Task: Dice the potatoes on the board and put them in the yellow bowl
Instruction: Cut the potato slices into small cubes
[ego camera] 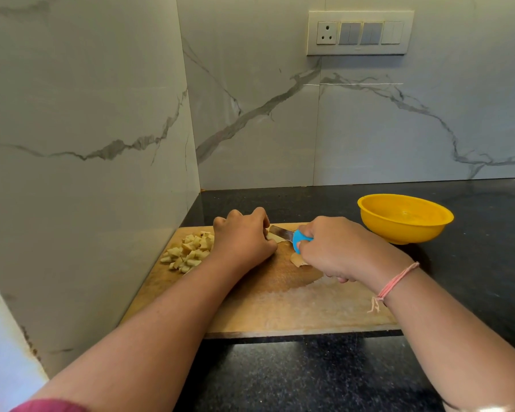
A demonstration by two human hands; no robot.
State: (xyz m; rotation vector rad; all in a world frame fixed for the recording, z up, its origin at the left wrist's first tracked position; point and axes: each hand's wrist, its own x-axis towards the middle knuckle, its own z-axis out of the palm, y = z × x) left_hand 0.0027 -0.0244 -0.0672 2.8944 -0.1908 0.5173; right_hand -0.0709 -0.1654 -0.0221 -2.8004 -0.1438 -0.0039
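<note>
From the head view: a heap of diced potato [188, 251] sits at the far left of the board [280, 307], so a good share of the cutting looks done. The yellow bowl [399, 233] stands on the dark tabletop [280, 373] just right of the board, with no dice showing inside, so the transfer is all to come. Now the grip: the left hand [244, 236] curls down over a pale potato piece [272, 237], mostly hidden beneath the fingers. The right hand [336, 248] is wrapped tight round the blue handle of the knife [280, 232], blade laid against that piece. A thin scrap [298, 260] lies near the handle.
</note>
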